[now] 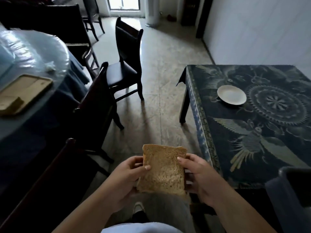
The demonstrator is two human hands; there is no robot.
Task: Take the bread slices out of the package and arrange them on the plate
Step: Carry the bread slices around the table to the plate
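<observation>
Both hands' grip holds bread upright, lengthwise away.

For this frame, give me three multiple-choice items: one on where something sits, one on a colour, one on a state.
1. Where is the plate?
A. On the patterned dark tablecloth at right
B. On the chair seat
C. On the floor

2. What colour is the plate?
A. Red
B. White
C. Black

3. What is on the plate now?
A. Two bread slices
B. A fork
C. Nothing

Key: 1 A, since the plate rests on the patterned dark tablecloth on the table at right. 2 B, as its surface reads plain white. 3 C, because it is bare while the left hand and right hand hold the bread above the floor.
</observation>
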